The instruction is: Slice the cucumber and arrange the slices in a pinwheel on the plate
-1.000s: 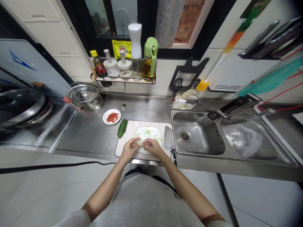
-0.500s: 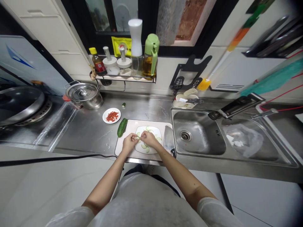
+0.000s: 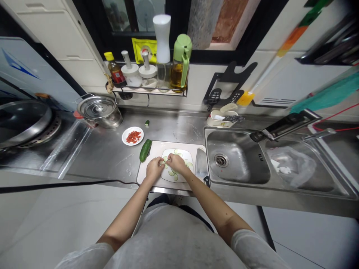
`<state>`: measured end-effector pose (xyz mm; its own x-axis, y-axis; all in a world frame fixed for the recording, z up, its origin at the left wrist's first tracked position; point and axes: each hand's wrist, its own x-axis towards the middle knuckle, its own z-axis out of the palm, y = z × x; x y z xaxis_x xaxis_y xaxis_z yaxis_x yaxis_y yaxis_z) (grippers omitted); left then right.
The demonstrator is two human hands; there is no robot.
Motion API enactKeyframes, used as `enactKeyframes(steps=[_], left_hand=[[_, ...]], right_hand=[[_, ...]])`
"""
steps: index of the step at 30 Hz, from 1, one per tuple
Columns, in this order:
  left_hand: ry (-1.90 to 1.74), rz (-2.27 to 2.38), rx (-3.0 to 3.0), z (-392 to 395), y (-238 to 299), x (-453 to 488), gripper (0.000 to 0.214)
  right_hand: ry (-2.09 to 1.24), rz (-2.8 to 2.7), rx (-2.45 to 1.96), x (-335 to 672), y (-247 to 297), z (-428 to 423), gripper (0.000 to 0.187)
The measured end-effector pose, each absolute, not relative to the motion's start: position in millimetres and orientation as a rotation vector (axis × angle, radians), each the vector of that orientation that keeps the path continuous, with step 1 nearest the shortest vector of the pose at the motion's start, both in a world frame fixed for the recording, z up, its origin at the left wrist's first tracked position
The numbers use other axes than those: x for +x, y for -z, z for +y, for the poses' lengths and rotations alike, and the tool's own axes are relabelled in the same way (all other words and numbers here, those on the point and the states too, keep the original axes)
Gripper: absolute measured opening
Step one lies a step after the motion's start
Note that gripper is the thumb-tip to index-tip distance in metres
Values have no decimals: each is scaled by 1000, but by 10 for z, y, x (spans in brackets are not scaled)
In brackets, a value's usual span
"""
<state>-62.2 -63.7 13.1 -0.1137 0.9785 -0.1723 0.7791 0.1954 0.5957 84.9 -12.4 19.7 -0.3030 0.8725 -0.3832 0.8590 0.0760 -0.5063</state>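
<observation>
My left hand [image 3: 154, 168] and my right hand [image 3: 177, 163] meet over the left part of a white plate [image 3: 182, 178]. Fingers of both are closed in a pinch around thin cucumber slices [image 3: 165, 159], partly covered by the fingertips. More pale green cucumber slices [image 3: 173, 175] lie in curved groups on the plate. Beneath the plate is a light cutting board [image 3: 143, 175]. A cleaver [image 3: 201, 164] rests flat at the board's right edge. The uncut piece of cucumber [image 3: 145, 150] lies against the board's upper left corner.
Behind the board sit a small dish of chopped red bits [image 3: 125, 141] and a cucumber end [image 3: 147, 123]. A lidded steel pot [image 3: 106, 116] stands farther left. The sink [image 3: 238, 164] borders the board on the right. A rack [image 3: 157, 93] of condiments hangs above.
Both hands stay pinched over the plate, with only small finger movements. The whole view has shifted slightly.
</observation>
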Motion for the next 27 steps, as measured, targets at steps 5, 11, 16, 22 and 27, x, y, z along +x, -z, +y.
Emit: enactKeyframes(steps=[5, 11, 16, 22, 27], left_hand=[[-541, 1942, 1708, -629, -68, -637, 18], [-565, 1939, 1687, -637, -58, -652, 18], [-597, 1930, 1667, -639, -45, -655, 20], [-661, 1913, 1654, -662, -48, -653, 21], [-641, 1908, 1693, -682, -59, -627, 17]], right_hand=[[-998, -2364, -1879, 828, -252, -138, 20], [-955, -2408, -1923, 812, -302, -153, 20], [-972, -2368, -1974, 821, -344, -163, 25], [-994, -2325, -1985, 849, -325, -165, 23], [-978, -2306, -1993, 841, -297, -169, 23]])
